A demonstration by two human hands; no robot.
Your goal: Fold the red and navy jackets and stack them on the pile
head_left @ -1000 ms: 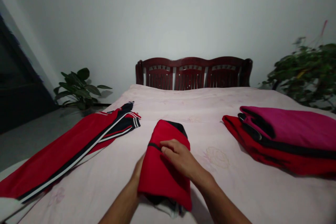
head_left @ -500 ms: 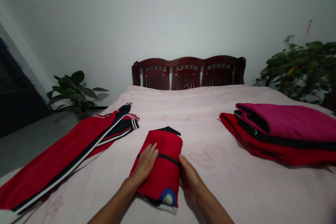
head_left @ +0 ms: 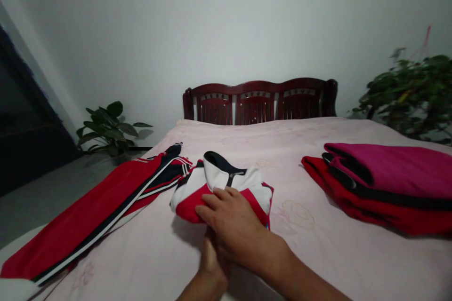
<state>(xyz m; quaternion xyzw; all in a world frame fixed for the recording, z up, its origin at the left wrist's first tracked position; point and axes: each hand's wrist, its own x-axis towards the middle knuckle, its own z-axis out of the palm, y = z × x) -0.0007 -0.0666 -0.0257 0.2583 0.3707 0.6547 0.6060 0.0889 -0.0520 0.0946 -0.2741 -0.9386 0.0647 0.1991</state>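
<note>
A folded jacket (head_left: 217, 179) in red and white, with a dark-lined collar and a short zipper at the neck, is held tilted just over the bed, collar side up. My right hand (head_left: 236, 225) presses on its front, fingers a little bent over the fabric. Underneath its near edge comes my left hand (head_left: 212, 263), supporting it from below; those fingers are mostly hidden by the jacket and by my right hand.
Red track pants (head_left: 95, 207) with white stripes lie along the left side of the bed (head_left: 148, 254). On the right sits a stack of folded clothes (head_left: 399, 169), magenta over red. A dark wooden headboard (head_left: 256, 99) and potted plants (head_left: 113, 129) stand beyond.
The jacket has been turned over from its plain red side to the collar side and raised off the bed. My right hand moved onto its top, my left hand underneath.
</note>
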